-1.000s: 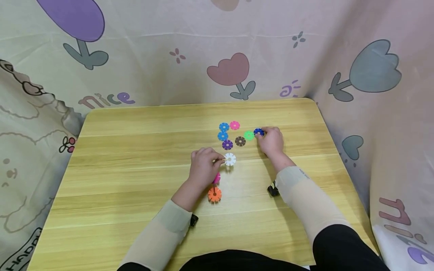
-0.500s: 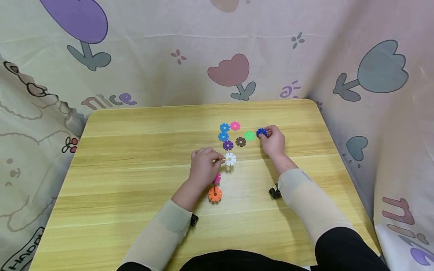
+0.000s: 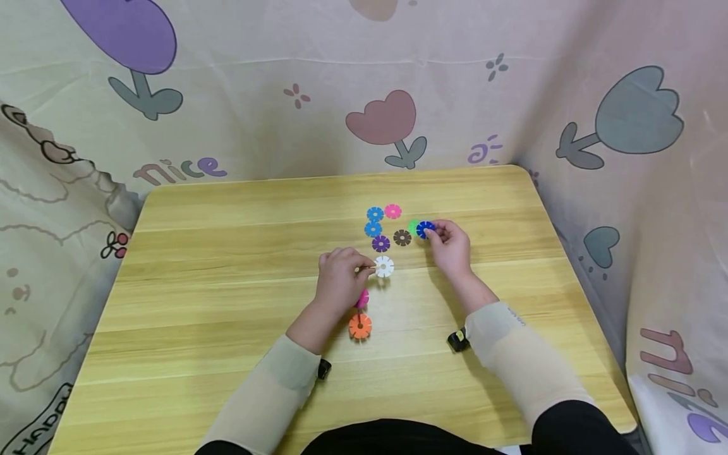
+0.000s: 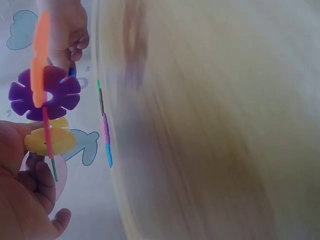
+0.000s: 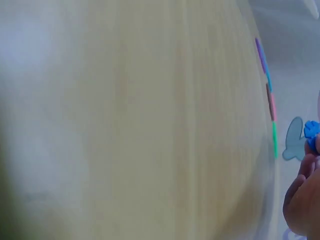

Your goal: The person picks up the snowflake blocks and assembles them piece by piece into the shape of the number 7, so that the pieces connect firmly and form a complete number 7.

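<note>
While I watch from my station, the patterned curtain (image 3: 256, 120) hangs behind the pale wooden tabletop (image 3: 188, 284), with the word "nice" printed at its left. Going right, I come to the left hand (image 3: 339, 278), over the middle of the tabletop, its fingertips pinching a joined chain of notched discs at the yellow disc (image 4: 50, 142). From that chain, the orange disc (image 3: 359, 326) sits at the near end and the magenta disc (image 3: 363, 298) shows partly past the hand. On my left wrist view, the held purple disc (image 4: 60, 100) joins on behind the orange one. The white disc (image 3: 385, 266) stands just right of the fingertips.

Farther back, loose discs lie flat on the tabletop. Leftmost are the two light blue discs (image 3: 373, 229), one behind the other, with the flat purple disc (image 3: 381, 243) just beside them on the near side. Next come the pink disc (image 3: 392, 211) on the far side, then the brown disc (image 3: 402, 237), then the green disc (image 3: 413, 227).

At the right, I see the right hand (image 3: 453, 248) pinching the dark blue disc (image 3: 425, 229) between thumb and fingers. It covers part of the green disc in my head view; I cannot tell whether they touch.
</note>
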Demonstrator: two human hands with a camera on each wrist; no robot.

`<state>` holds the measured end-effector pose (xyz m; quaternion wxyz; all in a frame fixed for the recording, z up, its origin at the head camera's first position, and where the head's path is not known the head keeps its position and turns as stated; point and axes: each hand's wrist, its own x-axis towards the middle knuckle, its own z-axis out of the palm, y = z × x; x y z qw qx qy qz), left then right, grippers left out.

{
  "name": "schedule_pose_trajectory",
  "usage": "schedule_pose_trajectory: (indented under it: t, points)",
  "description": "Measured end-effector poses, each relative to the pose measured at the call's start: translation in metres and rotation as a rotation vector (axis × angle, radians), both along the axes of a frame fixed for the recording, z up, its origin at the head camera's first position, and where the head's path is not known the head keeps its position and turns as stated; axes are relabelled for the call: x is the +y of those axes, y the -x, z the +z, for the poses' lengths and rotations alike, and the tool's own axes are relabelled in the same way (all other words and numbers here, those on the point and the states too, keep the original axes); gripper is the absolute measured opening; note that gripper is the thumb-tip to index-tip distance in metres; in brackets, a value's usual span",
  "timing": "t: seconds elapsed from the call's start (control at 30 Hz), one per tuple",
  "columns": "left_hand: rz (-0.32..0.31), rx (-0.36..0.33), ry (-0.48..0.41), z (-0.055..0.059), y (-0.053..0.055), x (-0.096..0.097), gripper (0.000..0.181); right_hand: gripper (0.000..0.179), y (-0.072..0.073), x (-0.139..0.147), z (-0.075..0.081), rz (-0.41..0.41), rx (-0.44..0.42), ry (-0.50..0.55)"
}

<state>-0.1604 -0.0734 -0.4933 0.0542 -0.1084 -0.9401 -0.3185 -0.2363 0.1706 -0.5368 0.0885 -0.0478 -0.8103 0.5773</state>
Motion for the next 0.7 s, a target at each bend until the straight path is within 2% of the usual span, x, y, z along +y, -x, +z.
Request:
schedule_pose_trajectory:
  t: [0.23, 0.4, 0.7]
  points:
    - [0.009, -0.008, 0.003, 0.002, 0.001, -0.002, 0.006, 0.017, -0.018, -0.013, 0.003, 0.106, 0.055, 0.06]
    - [0.016, -0.006, -0.002, 0.0, 0.002, -0.002, 0.007, 0.016, -0.03, -0.017, 0.001, 0.149, 0.104, 0.099]
    - [0.017, -0.016, -0.013, -0.001, 0.002, -0.001, 0.008, 0.011, -0.051, -0.026, 0.017, 0.224, 0.087, 0.18]
